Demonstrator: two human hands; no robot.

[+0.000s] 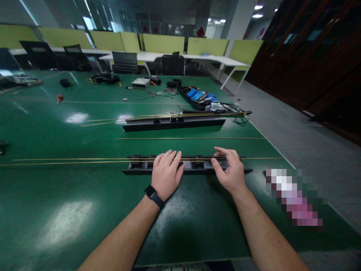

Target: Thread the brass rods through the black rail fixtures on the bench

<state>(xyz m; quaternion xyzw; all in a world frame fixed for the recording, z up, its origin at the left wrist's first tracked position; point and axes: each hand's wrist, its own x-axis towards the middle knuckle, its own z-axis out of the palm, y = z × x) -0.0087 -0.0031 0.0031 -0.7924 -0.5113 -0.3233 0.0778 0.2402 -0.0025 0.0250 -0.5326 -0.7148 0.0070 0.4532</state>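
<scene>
In front of me a long black channel-shaped rail (194,171) lies across the green table, with several black blocks (197,162) set inside it. Thin brass-coloured rods (84,162) run lengthwise over the rail and stick out far to the left. My left hand (167,169), with a dark watch on its wrist, lies flat over the middle of the rail, fingers stretched, covering part of the rods and blocks. Over the rail's right part is my right hand (229,169), thumb and forefinger apart, with nothing visible between them; whether it touches the rail is unclear.
A single rod (191,138) lies beyond the rail. Farther back stands a second black rail (175,123) with rods on it, then a black tray (194,98) of blue packets. Small parts and a silver box (141,82) sit at the back. A pixelated patch covers the right edge.
</scene>
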